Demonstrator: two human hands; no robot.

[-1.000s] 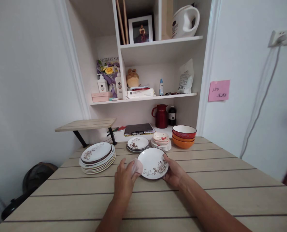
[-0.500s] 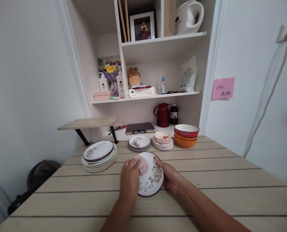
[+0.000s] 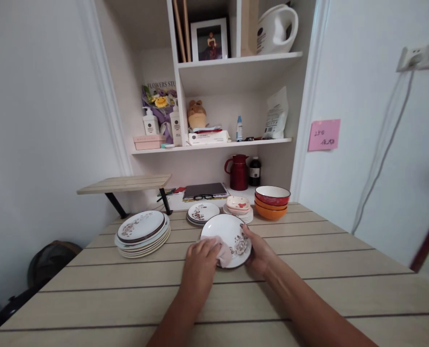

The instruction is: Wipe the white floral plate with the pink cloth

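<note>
A white plate [image 3: 223, 230] with a dark rim and brown flower print is tilted toward me above the table. My right hand [image 3: 259, 253] grips its right edge, thumb on the face and the other fingers hidden behind it. Against the plate's lower left, my left hand [image 3: 202, 260] presses a pale pink cloth [image 3: 224, 254], its fingers closed over it. Just behind stands a low stack of matching flowered plates [image 3: 204, 211], partly covered by the held plate.
Stacked plates [image 3: 142, 229] stand at the left by a small raised wooden shelf [image 3: 127, 183]. Small pink dishes [image 3: 238, 204] and nested bowls [image 3: 272, 202] stand at the back right. Behind are a laptop [image 3: 206, 191], glasses [image 3: 203, 196] and a red jug [image 3: 239, 172].
The plate has moved up and away from me, toward the stacks. My left hand with the cloth has gone from the plate's upper left to its lower left. The view has shifted slightly.
</note>
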